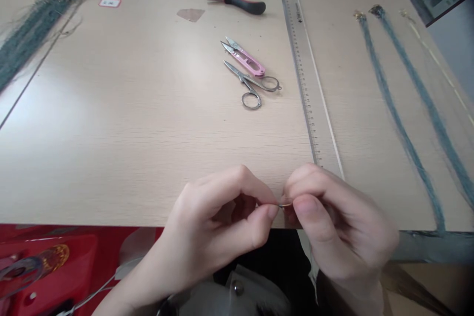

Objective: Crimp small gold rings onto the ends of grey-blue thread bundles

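The pale table [148, 158] is extended beyond the grip. By the left hand [202, 224], one end of a thin gold piece [286, 205] is pinched; the other is pinched by the right hand [344, 227]. If pressure is slackened, the piece may be dropped; the ruler [308, 79], beyond the right hand, could be nudged by knuckles.

A short, thin, gold-coloured wire [286, 205] is held nearly level, toward five o'clock from the view's centre.
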Demonstrator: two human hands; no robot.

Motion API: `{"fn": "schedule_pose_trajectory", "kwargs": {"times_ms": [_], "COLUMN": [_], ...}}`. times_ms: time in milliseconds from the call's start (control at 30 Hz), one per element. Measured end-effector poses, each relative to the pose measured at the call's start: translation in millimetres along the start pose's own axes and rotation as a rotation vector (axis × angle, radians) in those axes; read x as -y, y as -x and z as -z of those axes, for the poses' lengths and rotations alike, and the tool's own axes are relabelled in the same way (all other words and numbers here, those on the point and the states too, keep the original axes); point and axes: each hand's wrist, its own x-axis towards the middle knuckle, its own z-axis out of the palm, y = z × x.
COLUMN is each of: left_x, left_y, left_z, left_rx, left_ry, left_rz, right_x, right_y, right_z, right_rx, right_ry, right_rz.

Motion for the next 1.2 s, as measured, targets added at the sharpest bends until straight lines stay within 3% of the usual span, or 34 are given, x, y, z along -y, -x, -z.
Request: {"fn": "schedule_pose_trajectory", "kwargs": {"times_ms": [267, 467, 767, 1200], "left_x": [-1.4, -2.6, -3.6, -5.0], "left_y": [0.5, -0.6, -0.2, 0.2], "left_z": [0.9, 2.0, 2.4, 2.2], "left_rx": [0.026, 0.033, 0.031, -0.001], "left_ry": [0.0, -0.007, -0.004, -0.023], "left_rz": [0.026, 0.035, 0.048, 0.023], "right_x": [1.6, 5.5, 2.9, 2.2], "right_y": [-1.5, -2.7, -1.7, -3.0], "right_z": [-2.4, 0.6, -6.5, -2.1], "right_rx": [-0.044, 0.01, -0.086, -0.024], "right_ry": [0.025, -0.01, 0.01, 0.075], "right_rz": [-0.006, 0.013, 0.082, 0.119]}}
